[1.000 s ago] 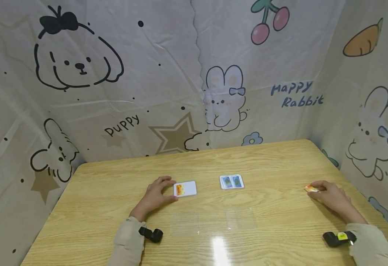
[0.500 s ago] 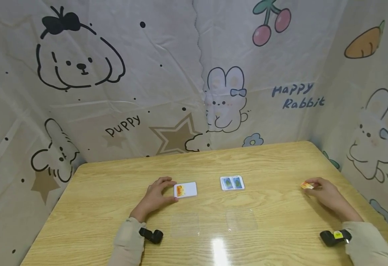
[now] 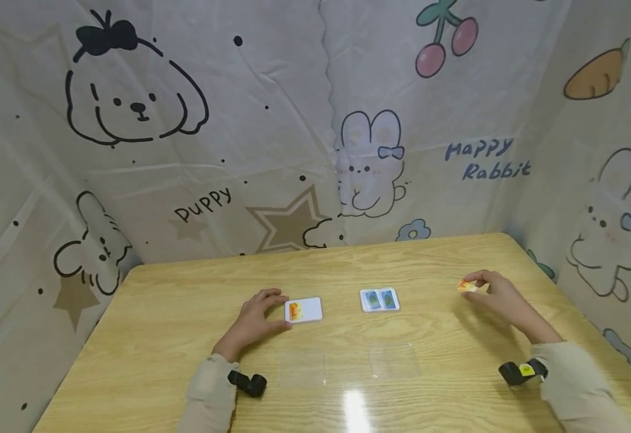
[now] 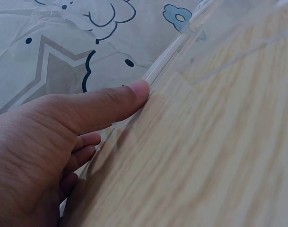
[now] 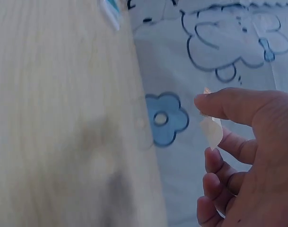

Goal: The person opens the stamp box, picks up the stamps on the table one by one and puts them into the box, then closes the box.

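On the table [image 3: 434, 337] lies a white card [image 3: 311, 308] with an orange-and-yellow picture on its left half. My left hand [image 3: 255, 316] holds its left end between thumb and fingers, at the near and far corners; the left wrist view has the thumb [image 4: 110, 101] against its edge. To the right lies another white card [image 3: 379, 299], bearing two blue pictures side by side. My right hand [image 3: 496, 294], raised over the table's right part, pinches a small orange-and-white sticker [image 3: 465, 287] between thumb and fingers. Its pale side and scalloped edge [image 5: 212, 131] show in the right wrist view.
Two clear plastic squares [image 3: 302, 368] lie flat between the cards and the table's near side, the right-hand one [image 3: 394, 361] below the blue card. A printed cloth [image 3: 272, 120] hangs behind the table and along its sides.
My right hand has lifted and moved left toward the cards with the sticker pinched in it. The left hand and both cards stay in place; the head view has shifted slightly.
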`<state>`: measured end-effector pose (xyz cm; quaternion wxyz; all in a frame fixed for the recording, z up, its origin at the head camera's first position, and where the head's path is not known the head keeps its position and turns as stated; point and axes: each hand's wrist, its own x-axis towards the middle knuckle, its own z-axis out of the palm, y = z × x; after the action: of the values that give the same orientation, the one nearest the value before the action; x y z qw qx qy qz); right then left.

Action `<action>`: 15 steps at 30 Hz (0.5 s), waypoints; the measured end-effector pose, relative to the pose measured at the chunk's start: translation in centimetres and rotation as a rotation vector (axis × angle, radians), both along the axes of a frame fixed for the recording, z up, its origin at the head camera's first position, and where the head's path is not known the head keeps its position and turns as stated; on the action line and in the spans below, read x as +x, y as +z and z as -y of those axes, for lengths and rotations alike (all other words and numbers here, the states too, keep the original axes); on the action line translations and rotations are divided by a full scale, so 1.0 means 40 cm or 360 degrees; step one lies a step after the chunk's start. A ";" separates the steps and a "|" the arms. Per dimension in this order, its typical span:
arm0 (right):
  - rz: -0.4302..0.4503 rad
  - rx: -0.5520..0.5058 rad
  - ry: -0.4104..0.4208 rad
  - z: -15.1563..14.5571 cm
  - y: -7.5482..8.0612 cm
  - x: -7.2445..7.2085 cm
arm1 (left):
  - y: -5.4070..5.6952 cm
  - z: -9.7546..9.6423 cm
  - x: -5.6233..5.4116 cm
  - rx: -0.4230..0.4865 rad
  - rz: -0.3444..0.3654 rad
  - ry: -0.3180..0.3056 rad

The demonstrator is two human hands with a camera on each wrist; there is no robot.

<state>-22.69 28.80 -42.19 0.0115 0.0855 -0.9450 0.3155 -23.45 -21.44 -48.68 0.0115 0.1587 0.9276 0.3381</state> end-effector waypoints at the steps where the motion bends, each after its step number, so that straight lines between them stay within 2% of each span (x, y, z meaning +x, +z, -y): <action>1: -0.0009 -0.0013 0.0021 0.016 0.008 -0.004 | 0.001 0.000 -0.001 -0.0010 0.0005 0.0001; 8: -0.0056 -0.0080 0.0174 0.131 0.049 -0.025 | 0.001 0.000 -0.004 -0.0025 0.0030 0.0007; 15: -0.0111 -0.0135 0.0328 0.238 0.071 -0.046 | 0.008 0.000 -0.003 -0.0013 0.0032 0.0002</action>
<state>-24.55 19.29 -39.35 0.0154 0.1926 -0.9160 0.3516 -23.57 -21.45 -48.37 0.0213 0.1548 0.9289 0.3358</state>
